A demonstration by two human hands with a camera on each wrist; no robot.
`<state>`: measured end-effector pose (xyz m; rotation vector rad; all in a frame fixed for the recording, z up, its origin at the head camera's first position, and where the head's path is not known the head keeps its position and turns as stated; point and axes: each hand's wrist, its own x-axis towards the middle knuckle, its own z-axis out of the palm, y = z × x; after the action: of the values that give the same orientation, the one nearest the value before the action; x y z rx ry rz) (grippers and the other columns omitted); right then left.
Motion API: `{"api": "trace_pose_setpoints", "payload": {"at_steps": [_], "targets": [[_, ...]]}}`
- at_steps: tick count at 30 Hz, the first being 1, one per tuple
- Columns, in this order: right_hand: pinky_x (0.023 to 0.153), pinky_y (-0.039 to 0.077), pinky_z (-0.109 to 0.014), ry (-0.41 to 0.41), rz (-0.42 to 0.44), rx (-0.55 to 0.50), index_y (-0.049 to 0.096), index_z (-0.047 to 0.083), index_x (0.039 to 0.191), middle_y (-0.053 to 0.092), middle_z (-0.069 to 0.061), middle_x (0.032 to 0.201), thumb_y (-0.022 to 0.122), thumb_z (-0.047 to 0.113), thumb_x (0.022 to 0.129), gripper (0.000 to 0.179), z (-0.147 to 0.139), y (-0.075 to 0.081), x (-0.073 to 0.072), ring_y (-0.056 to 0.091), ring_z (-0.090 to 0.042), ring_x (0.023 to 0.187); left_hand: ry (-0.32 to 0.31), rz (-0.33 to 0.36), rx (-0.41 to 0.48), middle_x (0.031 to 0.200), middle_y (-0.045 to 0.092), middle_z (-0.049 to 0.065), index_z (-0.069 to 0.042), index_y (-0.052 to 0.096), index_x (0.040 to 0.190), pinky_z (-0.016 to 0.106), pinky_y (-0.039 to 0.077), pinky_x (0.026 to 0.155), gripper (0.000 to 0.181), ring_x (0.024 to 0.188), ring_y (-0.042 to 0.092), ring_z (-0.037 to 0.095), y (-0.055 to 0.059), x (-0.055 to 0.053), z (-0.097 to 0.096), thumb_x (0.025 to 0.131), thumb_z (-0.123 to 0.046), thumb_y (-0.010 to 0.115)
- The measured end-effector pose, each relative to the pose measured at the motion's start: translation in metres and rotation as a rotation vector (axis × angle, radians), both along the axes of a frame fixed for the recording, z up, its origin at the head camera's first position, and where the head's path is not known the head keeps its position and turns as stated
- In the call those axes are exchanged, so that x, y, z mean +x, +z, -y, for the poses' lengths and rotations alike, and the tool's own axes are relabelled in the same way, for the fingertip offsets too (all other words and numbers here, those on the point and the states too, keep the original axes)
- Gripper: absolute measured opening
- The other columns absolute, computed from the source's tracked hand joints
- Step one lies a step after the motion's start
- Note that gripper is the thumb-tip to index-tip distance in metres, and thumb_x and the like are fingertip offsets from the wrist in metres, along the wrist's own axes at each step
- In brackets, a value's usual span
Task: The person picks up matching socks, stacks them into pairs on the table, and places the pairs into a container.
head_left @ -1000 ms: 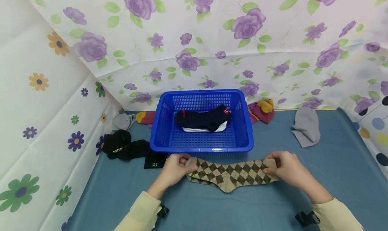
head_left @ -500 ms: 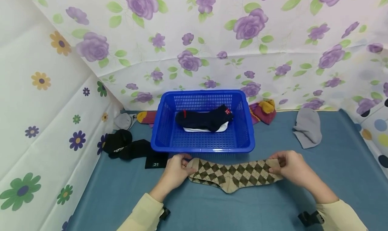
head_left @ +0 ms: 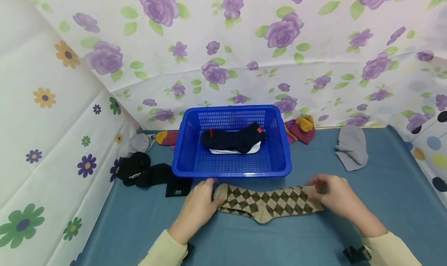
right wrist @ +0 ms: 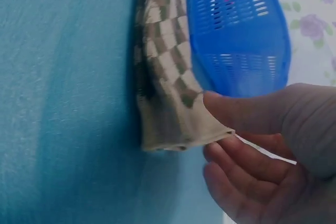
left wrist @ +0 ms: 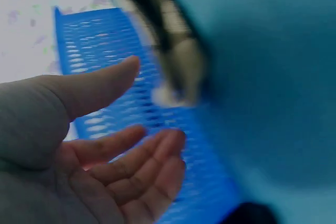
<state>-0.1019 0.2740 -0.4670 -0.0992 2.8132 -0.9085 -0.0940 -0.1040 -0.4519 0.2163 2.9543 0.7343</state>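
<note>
Head view, and in at the bottom of the frame come two pale-yellow cloth sleeves (head_left: 391, 250) over a smooth blue-green cloth (head_left: 265, 246). Just past them, both hands! The left hand (head_left: 195, 206), lower centre-left, is at the toe end with fingers loose; the left wrist view shows a clear gap between thumb and fingers, nothing in its grip. Over at lower right, the right hand (head_left: 336, 192) is at the plain tan cuff, whose corner sits between thumb and curled fingers; whether it is pinched, the views don't settle. And stretched between them at lower centre, one long, flat argyle sock (head_left: 279, 200), tan knit with dark diamonds, heel pointing down the frame, a second patterned layer peeking out beneath the toe.

Beyond it, mid-frame, one rectangular blue plastic basket (head_left: 232, 174), walls perforated. Two pieces inside: one navy sock (head_left: 230, 139) with a red label, lying over one white piece (head_left: 254, 148). Left of centre, black socks (head_left: 155, 175) lie bunched, white lettering showing, their number hard to tell. Farther back, two soft grey pieces (head_left: 352, 147), one far left, one right, and two maroon-and-yellow pieces (head_left: 168, 136), one each side of the basket. Behind everything, purple roses on a creased printed sheet (head_left: 255, 79).
</note>
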Motion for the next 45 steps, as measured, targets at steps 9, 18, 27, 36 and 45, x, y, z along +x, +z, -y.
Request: {"api": "trace_pose_setpoints", "payload": {"at_steps": [9,18,27,36,45], "targets": [[0.056,0.046,-0.023,0.035,-0.142,0.028,0.068,0.016,0.096,0.066,-0.003,0.09,0.079,0.013,0.073,0.026,0.027,0.013,0.012,0.06,-0.012,0.075,-0.228,-0.076,-0.006,0.09,0.066,-0.003,-0.017,0.066,0.104,0.025,0.049,0.064,0.019,0.078,0.06,0.008,0.023,0.01,-0.03,0.086,-0.022,0.068],[0.053,0.045,-0.019,0.185,-0.083,-0.016,0.067,0.023,0.078,0.06,0.01,0.075,0.077,0.013,0.076,0.014,0.047,-0.004,0.015,0.053,0.001,0.062,-0.288,-0.113,0.032,0.087,0.066,-0.004,-0.014,0.068,0.095,0.026,0.05,0.072,0.009,0.081,0.06,0.009,-0.013,0.003,-0.04,0.088,-0.011,0.064],[0.054,0.043,-0.022,0.158,0.064,-0.001,0.062,0.021,0.083,0.058,0.009,0.07,0.071,0.023,0.083,0.009,0.043,-0.02,0.014,0.052,-0.003,0.061,-0.219,0.007,0.067,0.075,0.053,-0.005,-0.018,0.059,0.08,0.02,0.039,0.054,0.019,0.064,0.046,0.005,-0.032,-0.003,-0.03,0.082,-0.032,0.071],[0.054,0.039,-0.023,0.147,0.104,-0.002,0.06,0.023,0.084,0.055,0.007,0.071,0.075,0.025,0.078,0.016,0.037,-0.028,0.011,0.047,-0.006,0.059,-0.149,0.095,0.058,0.081,0.054,-0.002,-0.016,0.059,0.084,0.025,0.04,0.059,0.035,0.068,0.047,0.011,-0.036,-0.008,-0.024,0.069,-0.038,0.081],[0.054,0.038,-0.023,0.151,0.098,0.021,0.059,0.024,0.084,0.054,0.007,0.07,0.075,0.027,0.079,0.017,0.037,-0.028,0.011,0.047,-0.006,0.058,-0.043,0.167,0.092,0.081,0.054,0.0,-0.013,0.058,0.083,0.029,0.04,0.059,0.04,0.07,0.048,0.015,-0.034,-0.011,-0.021,0.064,-0.036,0.085]]}}
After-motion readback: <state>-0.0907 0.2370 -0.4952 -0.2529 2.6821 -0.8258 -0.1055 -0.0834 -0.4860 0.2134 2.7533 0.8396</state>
